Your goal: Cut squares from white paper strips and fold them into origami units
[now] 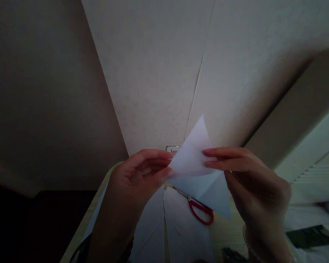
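Observation:
A folded sheet of white paper is held up between my two hands, one pointed corner rising at the top and a lower flap hanging toward the right. My left hand pinches its left corner between thumb and fingers. On the right side, the fingers of my right hand press on the front, with the thumb behind the sheet and partly hidden. Below the paper, a pair of scissors with red handles lies on the table over white paper sheets; its blades are partly covered.
The light wooden table narrows toward the wall, where a socket or switch plate shows behind the paper. At lower right, a dark green flat item rests on a white surface. A dark object sits at the bottom edge.

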The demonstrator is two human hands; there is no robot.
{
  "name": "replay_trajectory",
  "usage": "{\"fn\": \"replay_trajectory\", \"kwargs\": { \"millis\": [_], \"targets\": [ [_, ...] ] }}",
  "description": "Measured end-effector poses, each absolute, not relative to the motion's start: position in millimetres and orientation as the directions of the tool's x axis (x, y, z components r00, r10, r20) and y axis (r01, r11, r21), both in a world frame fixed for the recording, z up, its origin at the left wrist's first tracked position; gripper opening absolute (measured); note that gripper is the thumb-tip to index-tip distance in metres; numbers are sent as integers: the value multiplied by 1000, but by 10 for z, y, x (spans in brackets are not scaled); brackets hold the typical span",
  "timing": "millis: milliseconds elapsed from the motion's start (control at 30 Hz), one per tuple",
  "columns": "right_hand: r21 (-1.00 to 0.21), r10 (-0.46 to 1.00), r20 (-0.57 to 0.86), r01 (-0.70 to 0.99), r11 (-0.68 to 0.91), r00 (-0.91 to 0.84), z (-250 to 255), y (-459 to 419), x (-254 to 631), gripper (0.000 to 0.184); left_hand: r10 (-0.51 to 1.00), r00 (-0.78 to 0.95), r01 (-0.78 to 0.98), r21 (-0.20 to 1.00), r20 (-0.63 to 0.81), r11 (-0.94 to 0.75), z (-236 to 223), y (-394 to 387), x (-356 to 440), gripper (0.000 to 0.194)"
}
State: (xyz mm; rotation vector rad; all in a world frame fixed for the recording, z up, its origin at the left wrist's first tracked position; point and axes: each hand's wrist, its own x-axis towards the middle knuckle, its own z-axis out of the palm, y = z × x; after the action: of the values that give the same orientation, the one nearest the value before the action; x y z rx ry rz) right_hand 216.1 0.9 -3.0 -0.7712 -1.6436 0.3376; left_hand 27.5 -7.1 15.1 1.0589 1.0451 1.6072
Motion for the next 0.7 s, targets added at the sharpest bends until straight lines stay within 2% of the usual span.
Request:
{"fn": "replay_trajectory", "kwargs": {
  "millis": [67, 133, 233, 333, 467, 600, 700],
  "targets": [
    [-613, 651, 759, 311, 726, -25, -27, 13, 2162, 35, 956, -227, -199, 951, 189, -235, 143, -66, 287, 18],
    [-681, 690, 720, 264, 683, 73, -22, 8, 2143, 31, 949, -240, -171, 953, 205, -249, 133, -63, 288, 19],
    [-830, 812, 558, 96, 550, 171, -5, -17, 2096, 19, 944, -248, -147, 954, 220, -261, 129, -69, 282, 21],
    [-907, 899, 421, 46, 419, 118, 23, -44, 2056, 10, 950, -227, -96, 966, 214, -241, 147, -83, 277, 19],
    [-942, 931, 335, 26, 335, 143, 53, -39, 2027, 19, 957, -204, -47, 974, 207, -221, 167, -92, 267, 15],
    [-934, 919, 347, -25, 357, 189, 43, -20, 2033, 22, 954, -194, 23, 973, 228, -228, 172, -84, 240, 15],
    [-927, 913, 356, -49, 372, 201, 15, -23, 2059, 23, 970, -136, -55, 977, 199, -208, 167, -79, 232, 9]
  ]
}}
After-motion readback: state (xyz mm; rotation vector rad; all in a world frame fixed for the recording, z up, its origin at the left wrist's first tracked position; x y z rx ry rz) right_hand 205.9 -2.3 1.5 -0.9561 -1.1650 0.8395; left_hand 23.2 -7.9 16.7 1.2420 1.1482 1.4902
